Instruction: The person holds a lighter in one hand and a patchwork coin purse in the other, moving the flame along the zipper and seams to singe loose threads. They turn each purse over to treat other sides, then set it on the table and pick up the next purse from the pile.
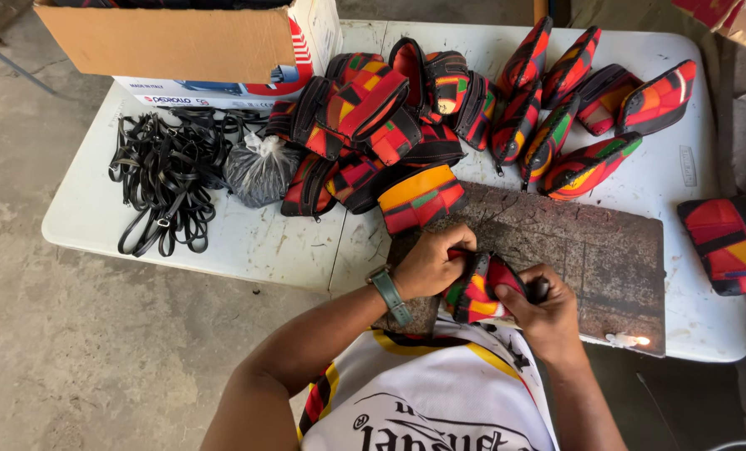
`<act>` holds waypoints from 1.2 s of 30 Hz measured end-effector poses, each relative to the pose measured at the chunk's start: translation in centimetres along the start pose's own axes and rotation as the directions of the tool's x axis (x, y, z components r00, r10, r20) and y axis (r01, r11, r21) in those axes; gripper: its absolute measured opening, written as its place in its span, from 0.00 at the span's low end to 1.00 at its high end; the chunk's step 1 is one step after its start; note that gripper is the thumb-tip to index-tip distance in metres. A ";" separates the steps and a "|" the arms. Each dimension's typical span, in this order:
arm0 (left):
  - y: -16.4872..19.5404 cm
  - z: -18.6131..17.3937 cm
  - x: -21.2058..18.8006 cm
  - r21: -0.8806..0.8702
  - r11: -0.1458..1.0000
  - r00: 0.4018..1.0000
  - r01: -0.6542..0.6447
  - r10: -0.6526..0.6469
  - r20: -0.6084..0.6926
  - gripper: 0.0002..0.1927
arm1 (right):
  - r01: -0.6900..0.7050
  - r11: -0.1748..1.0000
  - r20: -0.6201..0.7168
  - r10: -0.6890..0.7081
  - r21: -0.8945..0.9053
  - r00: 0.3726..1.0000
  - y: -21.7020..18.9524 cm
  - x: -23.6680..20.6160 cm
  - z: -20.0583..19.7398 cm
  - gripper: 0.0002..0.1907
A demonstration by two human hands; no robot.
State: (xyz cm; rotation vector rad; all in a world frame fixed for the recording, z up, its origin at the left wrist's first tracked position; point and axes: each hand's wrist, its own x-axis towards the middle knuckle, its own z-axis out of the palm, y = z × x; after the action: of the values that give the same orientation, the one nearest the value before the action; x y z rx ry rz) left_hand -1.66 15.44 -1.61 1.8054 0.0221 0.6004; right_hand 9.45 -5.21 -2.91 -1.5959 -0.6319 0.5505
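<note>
While the person is leaning over the white table [248, 242], both hands are closing on one small patchwork pouch [477, 288] in red, orange, green and black, which is sitting at the near edge of a dark stone slab [598, 250]. At nine o'clock of the pouch, the left hand [430, 263], wearing a green-strapped watch [390, 294], is pinching its upper edge with curled fingers. At three o'clock, the right hand [544, 313] is gripping the pouch's other side while wrapping round a dark rounded tool handle [538, 289]. At twelve o'clock a heap of matching pouches [390, 125] is lying on the table, with more standing in a row [573, 108] toward one o'clock. At ten o'clock black straps [164, 171] are lying tangled beside a clear bag of dark bits [260, 171], and a cardboard box [164, 42] is sitting beyond them
</note>
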 end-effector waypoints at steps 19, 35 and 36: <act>7.0 3.1 -1.8 0.166 0.853 0.864 -0.495 0.462 0.202 0.14 | 0.326 0.940 -0.256 -0.342 -0.104 0.904 -4.2 -8.2 -1.0 0.19; 2.5 15.7 -1.2 -0.224 0.974 0.823 -0.016 0.140 0.550 0.11 | -0.126 0.971 -0.526 0.000 -0.205 0.850 2.2 -16.4 -10.1 0.12; 2.3 16.3 -1.1 -0.221 0.975 0.809 0.022 0.113 0.577 0.12 | -0.122 0.960 -0.546 -0.037 -0.251 0.837 2.4 -16.3 -10.8 0.14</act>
State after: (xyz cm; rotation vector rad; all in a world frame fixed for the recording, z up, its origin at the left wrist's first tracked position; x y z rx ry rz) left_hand 3.38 -0.22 -3.13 1.7085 -0.4962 0.0444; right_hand 4.93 -24.35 -4.22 -1.9267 -0.2392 0.0119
